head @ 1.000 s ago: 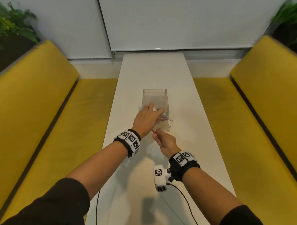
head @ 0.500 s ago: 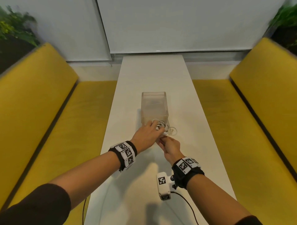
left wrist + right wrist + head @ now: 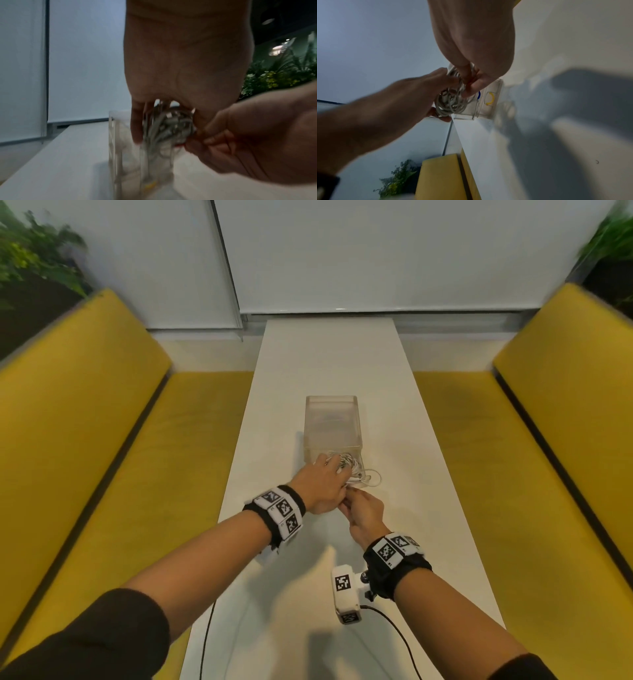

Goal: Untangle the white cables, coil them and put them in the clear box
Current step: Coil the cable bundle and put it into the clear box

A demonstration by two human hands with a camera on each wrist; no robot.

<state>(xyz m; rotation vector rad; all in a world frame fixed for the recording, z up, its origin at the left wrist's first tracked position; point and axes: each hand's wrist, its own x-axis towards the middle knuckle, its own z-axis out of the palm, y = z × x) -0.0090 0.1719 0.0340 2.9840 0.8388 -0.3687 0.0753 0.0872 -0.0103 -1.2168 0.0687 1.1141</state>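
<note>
A tangled bundle of white cables hangs just in front of the near end of the clear box on the white table. My left hand grips the bundle from above, with its fingers curled round the loops. Touching the left hand from the near side, my right hand pinches strands of the cables between thumb and fingers. One loop droops to the right onto the table. Short blue and yellow curved pieces show through the wall of the box.
The long, narrow white table runs away from me, with yellow benches along both sides. A white tagged device with a black lead hangs from my right wrist. Plants stand in both far corners.
Both hands drew back from the near end of the box towards me, bringing the cable bundle with them. The right hand has closed up against the left and taken hold of strands.
</note>
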